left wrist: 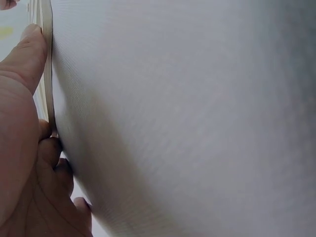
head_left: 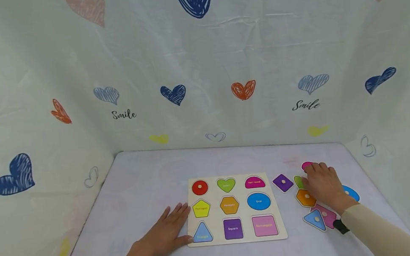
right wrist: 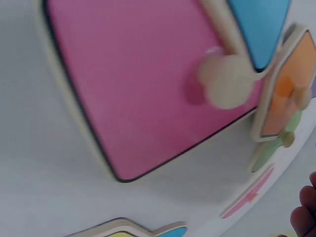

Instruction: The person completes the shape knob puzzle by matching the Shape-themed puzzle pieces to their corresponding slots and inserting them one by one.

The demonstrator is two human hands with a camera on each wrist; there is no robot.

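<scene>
A cream shape board (head_left: 215, 212) with printed, labelled shapes lies on the white table. My left hand (head_left: 166, 233) rests at its left edge, fingers spread straight and thumb on the corner by the triangle; the left wrist view shows the thumb (left wrist: 29, 54) against the board's edge. My right hand (head_left: 323, 184) is over the loose knobbed pieces, bent fingers beside the magenta half round (head_left: 307, 166) and above the green heart (head_left: 298, 182). Its fingertips (right wrist: 307, 197) reach in at the right wrist view's edge. I cannot tell whether they hold a piece.
A purple square (head_left: 283, 183) lies right of the board. The orange hexagon (head_left: 306, 198), blue triangle (head_left: 314, 220) and pink rectangle (head_left: 328, 214) cluster below my right hand. The blue oval (head_left: 351, 193) and a yellow piece (right wrist: 121, 234) lie farther right. A heart-patterned curtain (head_left: 204, 59) surrounds the table.
</scene>
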